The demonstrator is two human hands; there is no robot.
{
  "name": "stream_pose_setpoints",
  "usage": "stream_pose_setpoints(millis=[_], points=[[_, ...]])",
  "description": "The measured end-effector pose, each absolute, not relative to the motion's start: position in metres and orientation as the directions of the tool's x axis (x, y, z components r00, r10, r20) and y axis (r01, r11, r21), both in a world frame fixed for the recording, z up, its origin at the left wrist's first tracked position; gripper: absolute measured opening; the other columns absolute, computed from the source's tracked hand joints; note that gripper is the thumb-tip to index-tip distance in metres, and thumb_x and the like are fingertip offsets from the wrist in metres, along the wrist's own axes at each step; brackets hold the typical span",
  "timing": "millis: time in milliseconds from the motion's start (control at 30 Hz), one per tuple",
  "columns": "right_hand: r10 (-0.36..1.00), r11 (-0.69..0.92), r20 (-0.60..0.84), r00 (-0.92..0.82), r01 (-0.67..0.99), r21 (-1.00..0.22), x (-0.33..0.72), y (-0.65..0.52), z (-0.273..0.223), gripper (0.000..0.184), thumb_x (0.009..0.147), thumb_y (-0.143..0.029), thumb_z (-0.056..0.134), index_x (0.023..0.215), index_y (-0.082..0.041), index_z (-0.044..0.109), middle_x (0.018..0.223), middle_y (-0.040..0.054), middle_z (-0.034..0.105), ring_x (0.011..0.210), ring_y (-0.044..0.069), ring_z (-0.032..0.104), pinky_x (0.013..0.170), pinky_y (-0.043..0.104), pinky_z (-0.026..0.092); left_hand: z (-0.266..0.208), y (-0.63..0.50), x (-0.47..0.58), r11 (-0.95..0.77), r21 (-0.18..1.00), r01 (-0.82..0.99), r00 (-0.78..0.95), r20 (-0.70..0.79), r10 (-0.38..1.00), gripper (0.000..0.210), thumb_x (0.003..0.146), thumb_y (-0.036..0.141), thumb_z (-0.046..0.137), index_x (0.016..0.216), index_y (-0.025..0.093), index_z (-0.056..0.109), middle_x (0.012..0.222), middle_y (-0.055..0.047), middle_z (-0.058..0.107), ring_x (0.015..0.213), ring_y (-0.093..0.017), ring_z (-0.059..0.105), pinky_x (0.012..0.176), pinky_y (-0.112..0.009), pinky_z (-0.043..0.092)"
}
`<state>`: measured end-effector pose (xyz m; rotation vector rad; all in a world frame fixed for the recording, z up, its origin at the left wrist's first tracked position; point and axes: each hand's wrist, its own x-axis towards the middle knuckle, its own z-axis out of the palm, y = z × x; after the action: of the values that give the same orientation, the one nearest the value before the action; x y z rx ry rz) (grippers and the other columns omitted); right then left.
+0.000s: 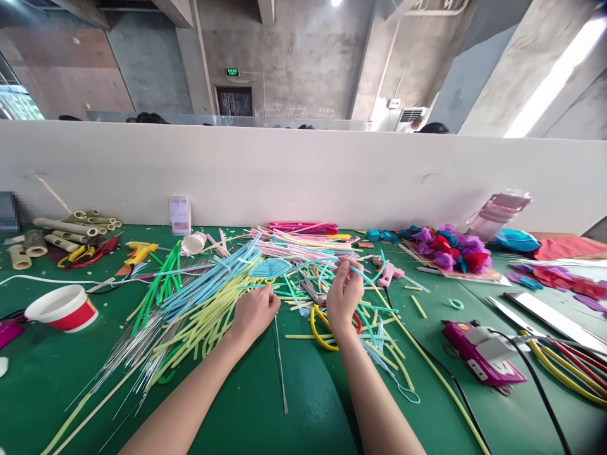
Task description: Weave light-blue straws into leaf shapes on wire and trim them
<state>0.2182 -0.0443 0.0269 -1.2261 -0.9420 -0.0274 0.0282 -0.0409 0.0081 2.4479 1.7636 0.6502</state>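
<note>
Our left hand (256, 311) pinches the blue fan (269, 268) just beyond it; rightward, our right hand (344, 294) pinches a crosswise blue strip (316, 262).

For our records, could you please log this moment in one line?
left hand: holding blue fan-shaped piece | right hand: pinching blue strip | nearby: scissors

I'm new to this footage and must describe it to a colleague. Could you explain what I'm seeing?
There is no machine: these are a person's bare hands, seen from one camera worn on the head, looking forward and down. The left hand holds a blue fan-shaped piece near its base; the right hand holds a thin blue strip. Bundled coloured strips, a paper cup, a yellow glue gun and a pink bottle are on the green table.
</note>
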Motion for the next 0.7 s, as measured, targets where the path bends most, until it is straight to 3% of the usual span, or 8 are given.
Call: stream_pose_setpoints(millis=[133,267,500,700], points=[[0.34,0.431,0.768,0.543,0.635,-0.641,0.215,-0.052,0.034,0.026,0.102,-0.033,0.037,0.1,-0.019,0.06,0.097,0.0079,0.062,0.087,0.019,0.061,0.08,0.035,0.049,0.007,-0.04,0.028,-0.329,0.268,0.905,0.254,0.279,0.926,0.024,0.091,0.026,0.044,0.071,0.021,0.054,0.068,-0.003,0.066,0.063,-0.018,0.061,0.051,-0.029,0.022],[0.364,0.469,0.819,0.444,0.671,-0.573,0.207,-0.056,0.036,0.022,0.101,-0.028,0.041,0.1,-0.019,0.061,0.096,0.0077,0.063,0.092,0.019,0.061,0.082,0.035,0.049,0.007,-0.039,0.027,-0.325,0.264,0.908,0.254,0.269,0.929,0.025,0.092,0.027,0.042,0.071,0.021,0.054,0.067,-0.003,0.066,0.062,-0.018,0.061,0.051,-0.029,0.022],[0.506,0.375,0.588,0.631,0.453,-0.809,0.208,-0.051,0.032,0.034,0.1,-0.043,0.04,0.105,-0.017,0.062,0.091,0.0083,0.068,0.082,0.019,0.067,0.072,0.031,0.05,0.009,-0.042,0.029,-0.351,0.287,0.891,0.275,0.274,0.922,0.024,0.093,0.026,0.042,0.073,0.02,0.054,0.07,-0.003,0.067,0.063,-0.018,0.062,0.05,-0.028,0.025],[0.637,0.25,0.531,0.558,0.502,-0.828,0.207,-0.046,0.025,0.044,0.098,-0.051,0.039,0.1,-0.016,0.066,0.087,0.0103,0.072,0.079,0.022,0.067,0.07,0.032,0.047,0.006,-0.042,0.032,-0.382,0.274,0.883,0.318,0.251,0.914,0.023,0.094,0.025,0.043,0.076,0.019,0.056,0.074,-0.004,0.069,0.067,-0.018,0.064,0.053,-0.029,0.028]])
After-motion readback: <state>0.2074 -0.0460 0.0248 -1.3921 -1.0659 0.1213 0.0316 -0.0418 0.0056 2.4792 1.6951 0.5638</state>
